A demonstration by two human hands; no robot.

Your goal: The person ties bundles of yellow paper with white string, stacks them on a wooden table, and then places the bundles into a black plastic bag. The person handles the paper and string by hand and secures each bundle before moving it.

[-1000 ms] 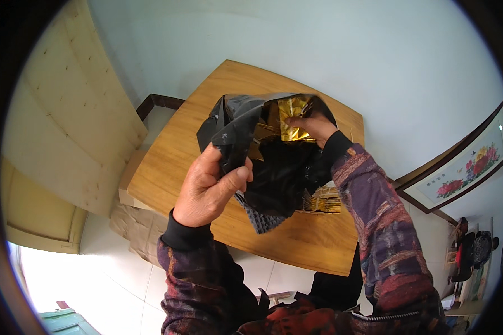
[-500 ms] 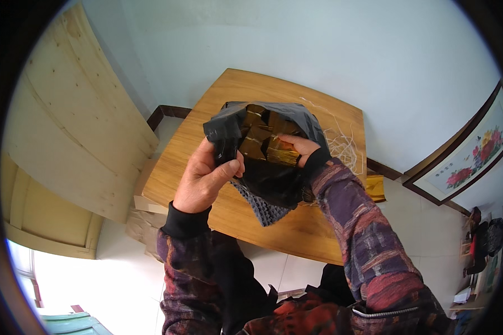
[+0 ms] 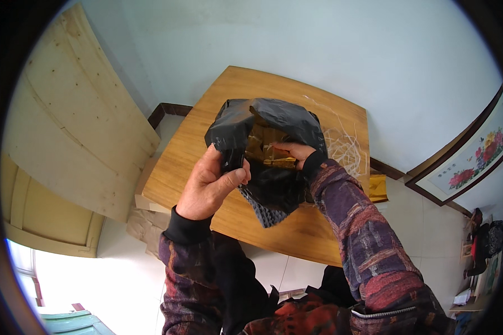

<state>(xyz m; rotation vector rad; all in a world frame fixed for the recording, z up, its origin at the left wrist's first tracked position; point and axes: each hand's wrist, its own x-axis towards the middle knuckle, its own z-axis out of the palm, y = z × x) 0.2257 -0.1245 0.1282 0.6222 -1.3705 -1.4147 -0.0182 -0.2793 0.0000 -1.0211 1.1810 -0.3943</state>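
A black plastic bag (image 3: 288, 118) stands with its mouth toward me on the wooden table (image 3: 251, 84). My left hand (image 3: 209, 181) is closed on the folded rim at the bag's left side, thumb pressed against the plastic. My right hand (image 3: 296, 152) reaches into the mouth from the right, gripping a bundle of gold paper (image 3: 280, 163). Its fingertips point left, and its thumb is hard to make out. More gold bundles lie deeper inside, partly shaded. Beneath the bag, a grey textured cloth (image 3: 265, 209) hangs toward the table's near edge.
A tangle of pale string (image 3: 343, 151) lies on the table to the right of the bag. Gold sheets (image 3: 378, 188) are beyond the right table edge. A wooden board (image 3: 78, 111) leans at left. A framed flower picture (image 3: 466, 159) stands at right.
The gold bundle and my right hand have gone lower into the bag. The far rim has folded forward, covering more of the bundles. My left hand keeps its hold and has shifted slightly.
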